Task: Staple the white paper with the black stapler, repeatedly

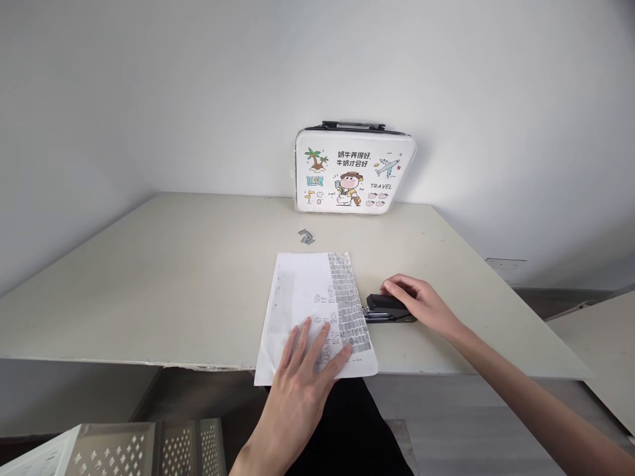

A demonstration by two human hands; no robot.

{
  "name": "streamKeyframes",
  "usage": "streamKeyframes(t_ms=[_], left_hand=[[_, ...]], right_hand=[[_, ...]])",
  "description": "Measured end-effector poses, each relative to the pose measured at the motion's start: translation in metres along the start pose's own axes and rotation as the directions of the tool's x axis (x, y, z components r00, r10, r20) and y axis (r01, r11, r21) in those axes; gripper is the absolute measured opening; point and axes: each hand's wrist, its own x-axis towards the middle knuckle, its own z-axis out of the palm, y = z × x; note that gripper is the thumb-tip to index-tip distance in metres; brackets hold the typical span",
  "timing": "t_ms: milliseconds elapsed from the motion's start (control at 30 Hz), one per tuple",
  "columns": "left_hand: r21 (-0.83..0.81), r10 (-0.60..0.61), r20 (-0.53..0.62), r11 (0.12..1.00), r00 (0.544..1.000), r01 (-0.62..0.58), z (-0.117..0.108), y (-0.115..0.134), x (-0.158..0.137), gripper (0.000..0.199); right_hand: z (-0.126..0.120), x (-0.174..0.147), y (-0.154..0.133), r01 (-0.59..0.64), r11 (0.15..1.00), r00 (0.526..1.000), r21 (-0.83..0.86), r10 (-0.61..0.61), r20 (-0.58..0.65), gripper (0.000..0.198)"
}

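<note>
A printed sheet of paper [310, 277], possibly a stack, lies on the table with its near edge over the front. My left hand [302, 377] rests on its lower part, fingers spread flat. Along the paper's right side runs a dense grey band of print. A black stapler [389, 309] lies on the table to the right, its front end at the paper's right edge. My right hand [421, 304] is curled over the stapler's rear. Beyond the paper sits a small pile of staple strips [307, 237].
A white case [354, 168] with cartoon travel prints stands at the table's back, by the wall. The pale table [149, 284] ends at a front edge near me. Perforated bins [114, 449] stand below at the left. Another pale surface [600, 344] is at the right.
</note>
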Motion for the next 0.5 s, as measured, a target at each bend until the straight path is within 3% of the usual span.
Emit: streamKeyframes(t_ms=[133, 367, 500], left_hand=[[-0.005, 0.006, 0.027, 1.000, 1.000, -0.006, 0.001, 0.004, 0.002, 0.061], [-0.009, 0.030, 0.051, 1.000, 0.998, -0.029, 0.006, 0.008, 0.007, 0.061], [-0.036, 0.025, 0.020, 0.999, 0.999, -0.024, 0.009, 0.010, 0.009, 0.062]], right_hand=[[0.001, 0.001, -0.014, 0.033, 0.999, 0.999, -0.025, -0.032, 0.023, 0.047], [0.010, 0.006, -0.036, 0.105, 0.958, 0.994, -0.265, -0.107, 0.008, 0.044], [0.014, 0.012, -0.044, 0.088, 0.938, 0.995, -0.336, -0.067, 0.074, 0.050]])
